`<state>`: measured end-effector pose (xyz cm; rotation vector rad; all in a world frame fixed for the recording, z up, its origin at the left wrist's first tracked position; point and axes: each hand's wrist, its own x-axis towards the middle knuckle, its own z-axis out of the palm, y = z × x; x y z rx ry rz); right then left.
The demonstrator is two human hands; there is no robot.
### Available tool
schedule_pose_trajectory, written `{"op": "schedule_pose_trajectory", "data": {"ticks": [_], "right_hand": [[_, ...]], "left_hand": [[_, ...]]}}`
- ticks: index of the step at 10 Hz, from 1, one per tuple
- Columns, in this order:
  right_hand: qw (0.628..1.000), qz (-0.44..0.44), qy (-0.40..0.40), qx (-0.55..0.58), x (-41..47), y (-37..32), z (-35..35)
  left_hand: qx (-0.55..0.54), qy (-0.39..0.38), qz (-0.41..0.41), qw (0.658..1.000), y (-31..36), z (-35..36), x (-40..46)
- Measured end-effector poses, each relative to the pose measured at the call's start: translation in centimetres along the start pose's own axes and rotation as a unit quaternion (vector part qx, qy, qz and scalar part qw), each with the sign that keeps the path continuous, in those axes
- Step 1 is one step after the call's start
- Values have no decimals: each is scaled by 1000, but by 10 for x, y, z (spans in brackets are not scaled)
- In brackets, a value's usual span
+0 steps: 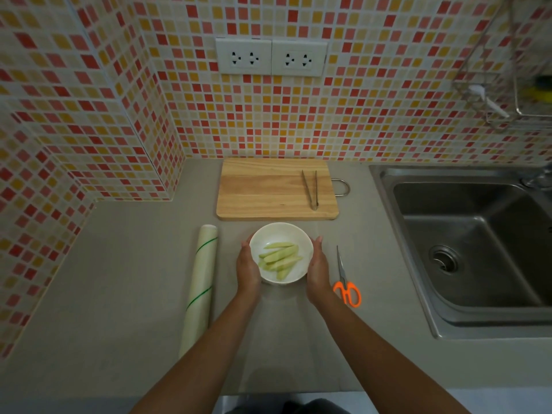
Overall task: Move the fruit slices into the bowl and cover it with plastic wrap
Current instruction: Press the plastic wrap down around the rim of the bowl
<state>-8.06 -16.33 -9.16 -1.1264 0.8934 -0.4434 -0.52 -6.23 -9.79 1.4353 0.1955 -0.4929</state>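
A white bowl [280, 234] stands on the grey counter with several pale green fruit slices [279, 259] inside it. My left hand [247, 267] cups the bowl's left side and my right hand [318, 265] cups its right side, fingers curved against the wall. A roll of plastic wrap [200, 282] with green stripes lies lengthwise on the counter to the left of the bowl, apart from my left arm. No wrap is visible over the bowl.
A wooden cutting board [268, 189] lies behind the bowl with metal tongs [310, 189] on its right part. Orange-handled scissors [346, 282] lie right of my right hand. A steel sink [466, 240] fills the right side. Tiled walls stand behind and to the left.
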Motion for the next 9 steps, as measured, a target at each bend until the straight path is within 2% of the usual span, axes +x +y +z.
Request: {"op": "schedule_pose_trajectory", "data": {"ticks": [3, 6, 8, 9], "right_hand": [[998, -43, 44, -25, 0, 6, 0], [998, -40, 50, -6, -3, 4, 0], [998, -24, 31, -49, 0, -8, -13], [993, -32, 47, -99, 2, -24, -23]], "left_hand": [[45, 5, 29, 999, 1, -3, -7], [69, -14, 52, 996, 2, -6, -7], [171, -59, 73, 981, 11, -20, -5], [204, -62, 72, 974, 22, -27, -2]]}}
